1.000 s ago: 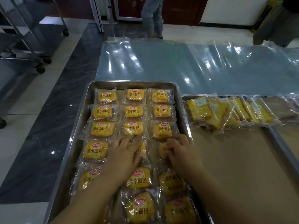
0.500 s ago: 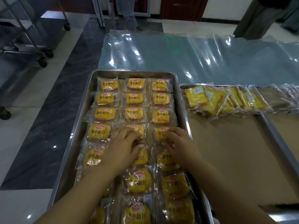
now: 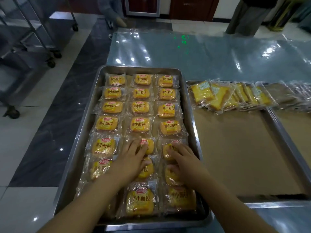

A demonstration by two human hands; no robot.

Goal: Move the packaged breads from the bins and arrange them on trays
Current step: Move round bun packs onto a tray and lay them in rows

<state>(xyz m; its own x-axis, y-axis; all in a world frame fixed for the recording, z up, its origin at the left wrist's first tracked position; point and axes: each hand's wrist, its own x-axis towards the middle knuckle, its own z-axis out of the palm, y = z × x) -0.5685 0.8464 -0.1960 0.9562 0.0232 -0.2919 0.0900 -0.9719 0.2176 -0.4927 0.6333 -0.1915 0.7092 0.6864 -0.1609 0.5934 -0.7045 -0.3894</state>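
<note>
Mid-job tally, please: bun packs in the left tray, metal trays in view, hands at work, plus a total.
Bun packs: 21, one mostly under the left arm
Metal trays: 3
Hands: 2, the left hand and the right hand
Total: 26

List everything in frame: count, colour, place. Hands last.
bun packs: about twenty-one, some under the arms; yellow; three columns in left tray
left tray: one; steel; table's near left
slice packs: one overlapping row, count unclear; yellow; far edge of right tray
right tray: one; steel, brown paper liner; beside left tray
third tray: one, partly in view; brown liner; far right
table: one; grey-blue under clear film
rack: at least one; steel, wheeled; floor, left
people: two, partly in view; beyond table
left hand: fingers flat on middle-column packs
right hand: fingers on right-column packs
</note>
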